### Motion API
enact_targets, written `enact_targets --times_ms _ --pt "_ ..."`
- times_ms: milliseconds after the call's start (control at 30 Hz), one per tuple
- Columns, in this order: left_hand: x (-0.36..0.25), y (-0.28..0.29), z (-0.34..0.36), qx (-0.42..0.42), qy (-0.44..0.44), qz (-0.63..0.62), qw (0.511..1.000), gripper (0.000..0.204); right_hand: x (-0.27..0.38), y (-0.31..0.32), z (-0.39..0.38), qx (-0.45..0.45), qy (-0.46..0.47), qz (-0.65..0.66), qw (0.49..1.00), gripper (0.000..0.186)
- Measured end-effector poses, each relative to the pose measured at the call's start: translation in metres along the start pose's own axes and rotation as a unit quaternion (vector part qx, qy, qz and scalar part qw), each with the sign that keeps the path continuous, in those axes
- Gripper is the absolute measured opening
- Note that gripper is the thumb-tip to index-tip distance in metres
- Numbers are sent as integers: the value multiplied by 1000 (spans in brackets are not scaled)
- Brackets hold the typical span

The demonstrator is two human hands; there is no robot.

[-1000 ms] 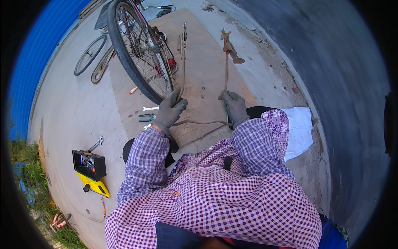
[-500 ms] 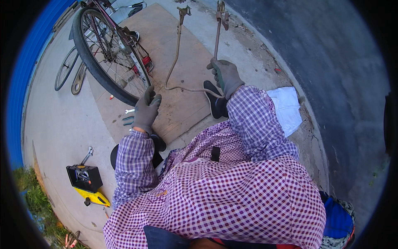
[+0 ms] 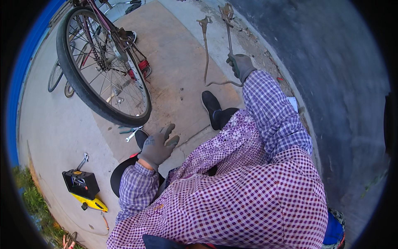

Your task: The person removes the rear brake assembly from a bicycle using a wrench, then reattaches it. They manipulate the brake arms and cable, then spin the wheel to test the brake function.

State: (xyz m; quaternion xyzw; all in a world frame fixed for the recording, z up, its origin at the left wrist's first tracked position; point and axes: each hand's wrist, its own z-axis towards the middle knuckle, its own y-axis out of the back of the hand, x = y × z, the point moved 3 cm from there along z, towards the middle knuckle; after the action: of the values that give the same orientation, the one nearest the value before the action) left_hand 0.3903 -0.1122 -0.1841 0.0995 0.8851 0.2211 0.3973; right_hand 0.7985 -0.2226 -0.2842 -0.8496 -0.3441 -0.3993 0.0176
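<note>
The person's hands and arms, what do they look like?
The left hand and right hand wear grey gloves, the right one showing a darker, greenish palm side. Both sleeves are long, checked in purple-blue and white.

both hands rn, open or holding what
Left hand: open, holding nothing.
Right hand: closed on one leg of the bent metal rod.
</note>
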Motion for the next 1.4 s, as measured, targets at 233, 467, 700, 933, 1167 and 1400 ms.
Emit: enact_targets --times_ms 233,467,700,933,1167,1400 --pt "-65 -10 -20 26 -86 38 995 54 17 53 16 -45 -3 117 992 32" --pt "-113 -42 -24 3 -122 31 992 52 25 114 48 -53 55 236 969 33" --pt "-159 -73 -9 40 -81 9 996 54 -15 189 86 -169 39 238 956 32" --pt "-154 -83 -20 15 -103 15 994 54 -14 186 74 -188 71 217 955 30" --pt "-166 -110 -6 25 -96 2 995 52 -12 233 91 -204 84 179 959 36" --pt "-169 -127 -17 37 -79 -13 996 53 -37 282 75 -310 124 153 930 37"
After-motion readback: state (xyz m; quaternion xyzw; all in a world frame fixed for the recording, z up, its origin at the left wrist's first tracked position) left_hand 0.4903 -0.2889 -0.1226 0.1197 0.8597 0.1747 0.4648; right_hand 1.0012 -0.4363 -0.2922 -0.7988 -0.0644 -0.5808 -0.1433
